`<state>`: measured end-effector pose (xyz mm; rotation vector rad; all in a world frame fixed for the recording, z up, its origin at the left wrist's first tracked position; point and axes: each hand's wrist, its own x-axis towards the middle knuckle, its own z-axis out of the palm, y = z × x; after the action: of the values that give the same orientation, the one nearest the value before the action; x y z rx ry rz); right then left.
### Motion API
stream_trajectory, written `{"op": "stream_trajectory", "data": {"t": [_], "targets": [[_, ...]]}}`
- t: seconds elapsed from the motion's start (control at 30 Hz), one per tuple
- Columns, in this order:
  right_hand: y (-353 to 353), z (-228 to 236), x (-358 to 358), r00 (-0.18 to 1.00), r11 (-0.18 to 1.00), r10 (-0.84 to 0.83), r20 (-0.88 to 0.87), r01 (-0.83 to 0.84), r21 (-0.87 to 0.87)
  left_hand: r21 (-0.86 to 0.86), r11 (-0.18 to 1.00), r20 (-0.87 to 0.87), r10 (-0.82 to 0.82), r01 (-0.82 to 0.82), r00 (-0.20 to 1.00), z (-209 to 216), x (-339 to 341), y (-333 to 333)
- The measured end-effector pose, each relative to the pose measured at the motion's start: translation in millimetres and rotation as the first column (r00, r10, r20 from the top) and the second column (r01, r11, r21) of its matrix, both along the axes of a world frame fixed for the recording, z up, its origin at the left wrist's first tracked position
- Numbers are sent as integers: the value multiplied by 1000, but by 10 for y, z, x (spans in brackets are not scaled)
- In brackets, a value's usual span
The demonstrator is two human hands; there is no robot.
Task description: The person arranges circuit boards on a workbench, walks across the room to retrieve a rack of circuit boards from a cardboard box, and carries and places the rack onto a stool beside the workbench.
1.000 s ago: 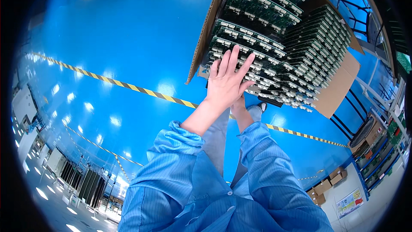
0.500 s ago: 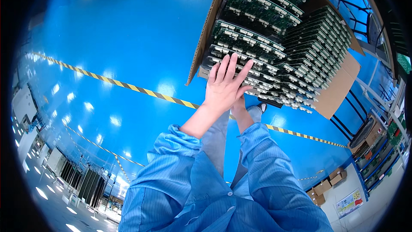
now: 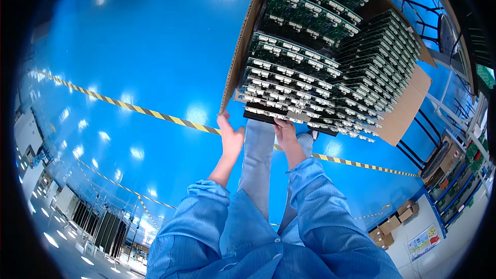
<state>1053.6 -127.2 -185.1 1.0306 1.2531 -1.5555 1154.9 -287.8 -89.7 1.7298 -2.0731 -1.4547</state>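
Note:
A cardboard box (image 3: 238,64) with its side flap standing up holds many green circuit boards (image 3: 294,54) with white connectors, packed on edge in two columns. My left hand (image 3: 231,139) is just below the near corner of the flap, fingertips at or very close to it. Its thumb stands apart from the fingers, and motion blurs it slightly. At the near side of the box, my right hand (image 3: 287,135) is closed over the edge below the front row of boards. Part of its fingers is hidden there.
A brown cardboard flap (image 3: 408,104) hangs at the box's right, by a round stool (image 3: 436,160). Yellow-black tape (image 3: 155,115) crosses the blue floor. Shelving (image 3: 460,191) and small cartons (image 3: 387,227) stand at the right. My legs (image 3: 258,160) are right below the box.
My left hand has come off the tops of the front boards, moving left and down to the flap's near corner. My right hand, partly covered before, now shows at the near edge.

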Motion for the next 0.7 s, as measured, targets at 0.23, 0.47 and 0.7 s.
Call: {"op": "stream_trajectory", "data": {"t": [0.23,0.47,0.7], "targets": [[-10,232,-123,970,969,241,-19,-242,-48,650,759,-194,223,-45,955,-728,-179,-196],[31,460,-67,993,937,-118,3,113,-332,942,323,-98,-6,94,995,-565,-219,-522],[-255,480,95,832,704,-527,171,540,-462,963,257,-185,403,84,896,-628,-327,-413]]}}
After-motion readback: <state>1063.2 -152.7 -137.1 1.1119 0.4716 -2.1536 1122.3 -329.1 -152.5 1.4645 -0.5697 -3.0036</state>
